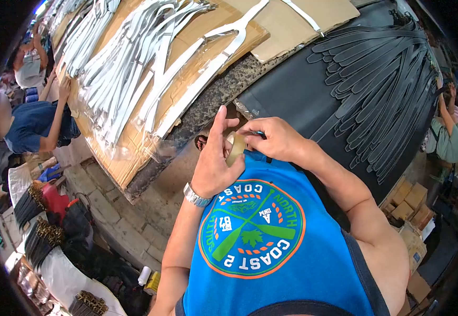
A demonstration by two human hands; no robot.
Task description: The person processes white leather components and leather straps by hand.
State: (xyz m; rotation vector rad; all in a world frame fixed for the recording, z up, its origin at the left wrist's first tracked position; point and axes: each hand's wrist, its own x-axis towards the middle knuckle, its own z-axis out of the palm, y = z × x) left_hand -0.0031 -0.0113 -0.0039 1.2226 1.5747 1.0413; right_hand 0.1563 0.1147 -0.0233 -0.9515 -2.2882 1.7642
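A roll of clear, yellowish tape (235, 149) is held upright close against the blue shirt. My left hand (214, 158), with a metal watch on the wrist, grips the roll between thumb and fingers, its index finger pointing up. Close at its right, my right hand (274, 138) is closed at the roll's edge, with a small dark object (259, 134) showing between its fingers; what that object is cannot be made out.
White straps (129, 68) lie on cardboard (102, 152) at the left. Black straps (392, 84) fan over a black-covered table (287, 84) at the right. Cardboard boxes (410, 200) stand low right. One person (34, 124) is at the far left, another (447, 137) far right.
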